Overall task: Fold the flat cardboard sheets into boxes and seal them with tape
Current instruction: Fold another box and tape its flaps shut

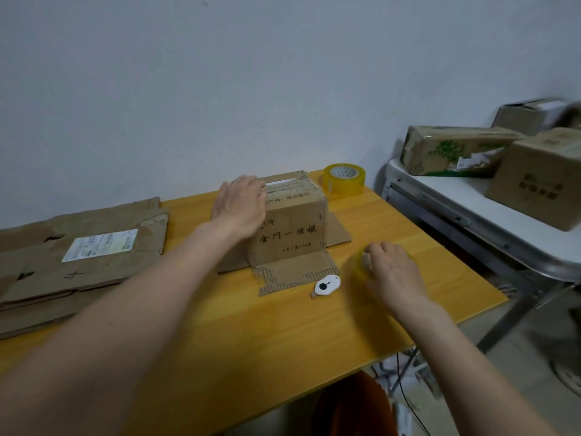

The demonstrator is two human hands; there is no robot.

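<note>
the box (289, 225) stands mid-frame on the yellow counter (251, 335), bottom flaps splayed out flat. the left hand (240, 206) lies open with fingers spread over its top left edge, steadying it. the right hand (393, 272), right of centre, curls around a blurred roll of yellowish tape (361, 265). to do this step well, i judge: press the top flaps flush, then draw the tape straight along the seam. the cardboard is worn brown corrugate with torn, ribbed edges. a second glossy tape roll (344, 178) sits behind the box, and flat sheets (78, 256) are stacked at the left.
</note>
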